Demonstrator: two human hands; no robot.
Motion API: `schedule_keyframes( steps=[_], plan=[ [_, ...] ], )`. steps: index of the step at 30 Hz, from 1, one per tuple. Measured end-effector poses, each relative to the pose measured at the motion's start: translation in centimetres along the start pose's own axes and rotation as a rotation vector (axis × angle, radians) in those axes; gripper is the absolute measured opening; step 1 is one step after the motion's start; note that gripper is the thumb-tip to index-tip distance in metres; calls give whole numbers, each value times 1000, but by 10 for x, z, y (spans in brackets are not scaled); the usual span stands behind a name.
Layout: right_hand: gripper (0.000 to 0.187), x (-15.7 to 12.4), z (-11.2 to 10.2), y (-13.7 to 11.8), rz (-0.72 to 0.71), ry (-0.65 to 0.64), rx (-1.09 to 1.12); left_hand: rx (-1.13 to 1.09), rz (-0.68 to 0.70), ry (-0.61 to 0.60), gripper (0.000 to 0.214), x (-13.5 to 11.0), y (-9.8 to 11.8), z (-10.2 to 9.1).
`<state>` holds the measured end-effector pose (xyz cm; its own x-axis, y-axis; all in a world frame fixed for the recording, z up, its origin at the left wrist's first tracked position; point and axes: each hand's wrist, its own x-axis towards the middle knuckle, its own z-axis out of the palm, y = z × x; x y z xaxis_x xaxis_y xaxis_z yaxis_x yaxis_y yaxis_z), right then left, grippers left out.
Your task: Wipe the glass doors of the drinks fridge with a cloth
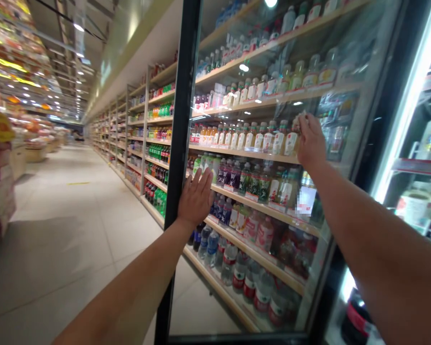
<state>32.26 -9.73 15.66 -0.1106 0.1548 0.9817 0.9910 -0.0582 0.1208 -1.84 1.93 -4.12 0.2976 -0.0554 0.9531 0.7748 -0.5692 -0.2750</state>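
Cloth point(298, 123), bunched, long axis unclear

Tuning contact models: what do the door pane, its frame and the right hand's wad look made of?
Door pane: likely glass, clear, glossy; light reflections on it, bottles visible through.
Frame: metal or plastic, can't tell; even black finish.
Wad in right hand: probably cloth, matt; pale, crumpled, could be paper.

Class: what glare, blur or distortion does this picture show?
Head view: white light reflections dot the black-framed clear glass door; the white strip light at right looks overexposed; the red-and-yellow stacked goods at far left are blurred; the door's frame leans, perhaps from wide-angle distortion.
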Motion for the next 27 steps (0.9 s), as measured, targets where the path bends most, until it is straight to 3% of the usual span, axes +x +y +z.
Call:
schedule_keyframes(
  steps=[11,16,19,21,23,27],
  plan=[
    [58,-199,22,-12,218,147,4,-10,-29,-39,55,1,3,-3],
    [60,-288,23,-16,241,116,-11,15,-25,-43,54,0,3,-5],
    [65,-326,25,-14,248,105,-18,32,-19,-33,55,-2,2,-5],
    [66,-335,27,-11,272,122,4,33,-24,-37,55,-2,3,-6],
    [66,-328,28,-5,308,165,11,21,-29,-44,55,-2,3,-8],
    [65,-267,25,17,354,249,-38,12,-33,-62,55,-2,5,-12]
  ],
)
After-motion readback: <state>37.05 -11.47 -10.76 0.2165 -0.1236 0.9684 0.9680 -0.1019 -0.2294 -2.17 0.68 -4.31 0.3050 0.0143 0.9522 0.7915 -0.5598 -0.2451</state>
